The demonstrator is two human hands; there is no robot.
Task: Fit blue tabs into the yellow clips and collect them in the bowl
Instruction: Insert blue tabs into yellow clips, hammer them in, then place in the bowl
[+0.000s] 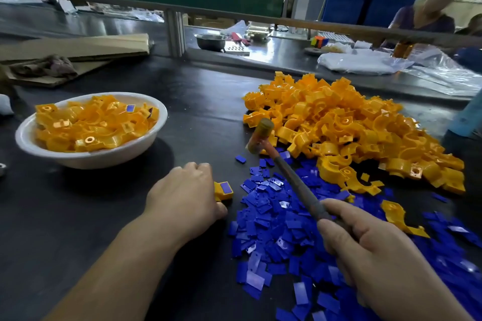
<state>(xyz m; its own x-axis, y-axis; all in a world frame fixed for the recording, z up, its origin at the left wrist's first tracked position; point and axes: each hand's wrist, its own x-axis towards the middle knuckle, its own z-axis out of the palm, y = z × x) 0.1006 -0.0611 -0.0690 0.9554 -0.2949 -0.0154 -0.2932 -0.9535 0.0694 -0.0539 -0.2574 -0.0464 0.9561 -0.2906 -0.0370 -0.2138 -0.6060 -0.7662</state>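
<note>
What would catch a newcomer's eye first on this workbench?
The big heap of yellow clips at right rear, with loose blue tabs spread in front of it. At left, a white bowl holds more clips. The right hand grips a mallet; the left hand holds one clip.

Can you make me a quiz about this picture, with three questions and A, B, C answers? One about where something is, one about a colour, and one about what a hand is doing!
1. Where does the white bowl stand?
A) left of the yellow clip pile
B) on the cardboard
C) in a hand

2. What colour are the flat tabs by the right hand?
A) red
B) blue
C) green

3. What is the right hand doing?
A) lying flat
B) holding the bowl
C) gripping the hammer

Answers:
1 A, the pile lies to the bowl's right.
2 B, the tabs are plainly blue.
3 C, its fingers curl round the hammer's handle.
</note>
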